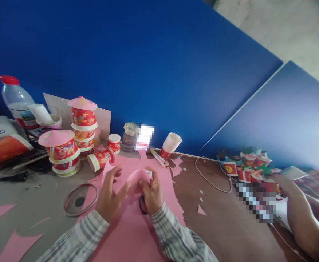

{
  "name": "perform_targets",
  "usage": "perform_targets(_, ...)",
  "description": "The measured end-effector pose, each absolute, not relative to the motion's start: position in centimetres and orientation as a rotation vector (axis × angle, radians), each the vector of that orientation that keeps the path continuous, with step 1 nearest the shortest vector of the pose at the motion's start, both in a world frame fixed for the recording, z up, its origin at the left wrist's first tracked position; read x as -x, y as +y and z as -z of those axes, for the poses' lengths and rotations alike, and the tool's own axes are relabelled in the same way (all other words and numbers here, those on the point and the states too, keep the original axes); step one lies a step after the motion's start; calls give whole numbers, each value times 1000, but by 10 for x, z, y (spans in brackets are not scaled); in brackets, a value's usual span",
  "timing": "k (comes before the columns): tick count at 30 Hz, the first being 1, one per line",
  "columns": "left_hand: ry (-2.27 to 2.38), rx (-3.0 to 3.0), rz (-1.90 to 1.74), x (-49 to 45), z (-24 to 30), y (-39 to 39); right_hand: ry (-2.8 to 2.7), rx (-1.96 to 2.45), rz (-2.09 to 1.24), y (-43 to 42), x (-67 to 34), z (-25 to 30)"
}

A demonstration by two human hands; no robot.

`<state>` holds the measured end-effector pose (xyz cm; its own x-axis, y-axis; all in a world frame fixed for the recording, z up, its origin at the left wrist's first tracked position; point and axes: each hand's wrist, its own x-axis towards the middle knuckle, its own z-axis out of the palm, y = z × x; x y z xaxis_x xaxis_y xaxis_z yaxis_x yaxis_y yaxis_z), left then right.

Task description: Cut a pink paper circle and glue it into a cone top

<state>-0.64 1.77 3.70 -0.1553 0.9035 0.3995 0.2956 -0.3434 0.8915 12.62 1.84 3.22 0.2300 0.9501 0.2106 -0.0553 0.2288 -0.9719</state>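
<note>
Both my hands hold a pink paper cone above a big pink paper sheet on the table. My left hand pinches the cone's left edge with thumb and fingers. My right hand is closed on the cone's right side, and black scissors hang from its fingers below. A small white piece shows at the cone's top, too small to name.
Stacked red paper cups with pink cone lids stand at the left, a lying cup beside them. A water bottle, a glass jar, a round lid and pink scraps lie around. Another person's arm rests at the right.
</note>
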Motion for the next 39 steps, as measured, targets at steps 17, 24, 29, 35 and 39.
perform_targets(17,1103,-940,-1244,6,-12,35,-1332,1240,-799,21,-134,-26)
perform_targets(24,977,-777,-1119,3,-14,32,-1150,1110,-986,25,-131,-26)
perform_targets(29,912,-701,-998,8,-22,32,-1175,1072,-1026,26,-136,-26)
perform_targets(35,853,-660,-879,10,-30,29,-1222,1076,-1001,26,-137,-28)
perform_targets(39,843,-703,-792,7,-26,26,-1152,1086,-1105,26,-134,-28)
